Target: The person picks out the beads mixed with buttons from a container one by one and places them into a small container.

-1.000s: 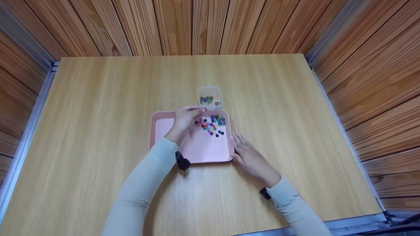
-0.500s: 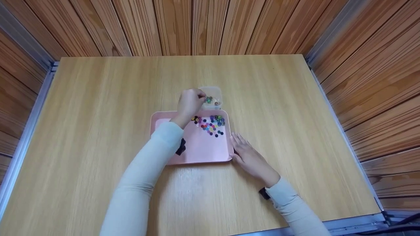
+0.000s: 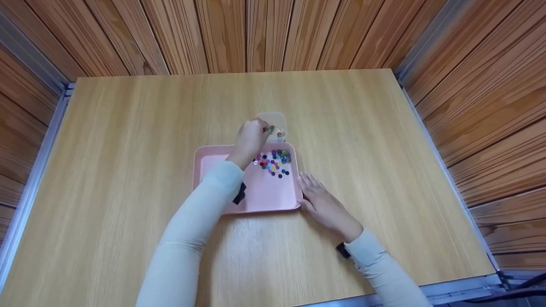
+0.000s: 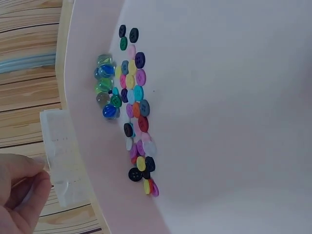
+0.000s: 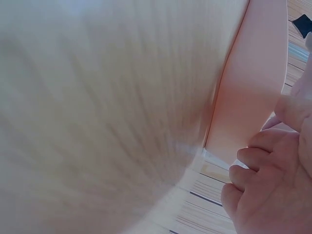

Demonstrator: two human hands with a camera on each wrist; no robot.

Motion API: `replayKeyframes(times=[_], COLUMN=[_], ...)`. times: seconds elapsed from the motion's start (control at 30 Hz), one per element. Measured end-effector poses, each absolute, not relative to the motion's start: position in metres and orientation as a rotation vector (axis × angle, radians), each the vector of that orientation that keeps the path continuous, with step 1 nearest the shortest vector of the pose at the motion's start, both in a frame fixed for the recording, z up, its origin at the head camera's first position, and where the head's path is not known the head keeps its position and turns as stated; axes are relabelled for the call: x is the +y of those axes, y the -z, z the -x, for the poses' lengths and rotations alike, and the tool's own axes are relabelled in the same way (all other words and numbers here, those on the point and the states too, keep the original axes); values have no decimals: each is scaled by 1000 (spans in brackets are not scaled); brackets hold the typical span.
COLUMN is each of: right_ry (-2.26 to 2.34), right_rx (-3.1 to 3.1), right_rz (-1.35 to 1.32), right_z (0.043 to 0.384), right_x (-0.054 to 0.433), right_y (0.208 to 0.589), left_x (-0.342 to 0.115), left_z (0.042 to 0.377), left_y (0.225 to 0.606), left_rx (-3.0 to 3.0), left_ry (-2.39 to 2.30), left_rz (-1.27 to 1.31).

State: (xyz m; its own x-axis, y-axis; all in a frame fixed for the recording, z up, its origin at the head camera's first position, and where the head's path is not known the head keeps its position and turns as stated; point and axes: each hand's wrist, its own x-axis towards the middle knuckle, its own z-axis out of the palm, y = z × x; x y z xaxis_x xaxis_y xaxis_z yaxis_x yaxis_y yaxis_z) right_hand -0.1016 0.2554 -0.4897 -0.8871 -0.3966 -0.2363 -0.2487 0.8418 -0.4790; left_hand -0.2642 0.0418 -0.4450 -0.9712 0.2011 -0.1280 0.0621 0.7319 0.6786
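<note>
My left hand (image 3: 252, 134) is at the left side of a small translucent container (image 3: 278, 117), with several glass marbles (image 3: 279, 134) visible inside. In the left wrist view, the thumb and a fingertip of that hand (image 4: 22, 190) come together; whether a small item lies between them is hidden. A pink tray (image 3: 268, 198) stands in front of the container. Near its far right corner lie glass marbles (image 4: 110, 111) and many-coloured buttons (image 4: 143, 124). My right hand (image 3: 326, 207) rests against the tray's right side, fingers extended in the head view.
All of this stands on a wooden table (image 3: 128, 170). Wood-panelled walls (image 3: 226, 34) enclose its back and sides, and a metal rail (image 3: 460, 288) follows its front right edge. The container is close against the tray's far rim.
My left hand has moved from above the tray's far rim up to the container, now covering part of it, then shifted slightly right. My right hand stays beside the tray.
</note>
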Motion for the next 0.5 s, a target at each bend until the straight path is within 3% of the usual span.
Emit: replayKeyframes(times=[0.5], right_ry=[658], right_rx=[2706], right_rz=[498], right_z=[103], right_x=[256], right_y=[492], left_x=[50], left_z=[232], left_y=[460], left_rx=[2497], left_ry=[-1497], left_rz=[-117])
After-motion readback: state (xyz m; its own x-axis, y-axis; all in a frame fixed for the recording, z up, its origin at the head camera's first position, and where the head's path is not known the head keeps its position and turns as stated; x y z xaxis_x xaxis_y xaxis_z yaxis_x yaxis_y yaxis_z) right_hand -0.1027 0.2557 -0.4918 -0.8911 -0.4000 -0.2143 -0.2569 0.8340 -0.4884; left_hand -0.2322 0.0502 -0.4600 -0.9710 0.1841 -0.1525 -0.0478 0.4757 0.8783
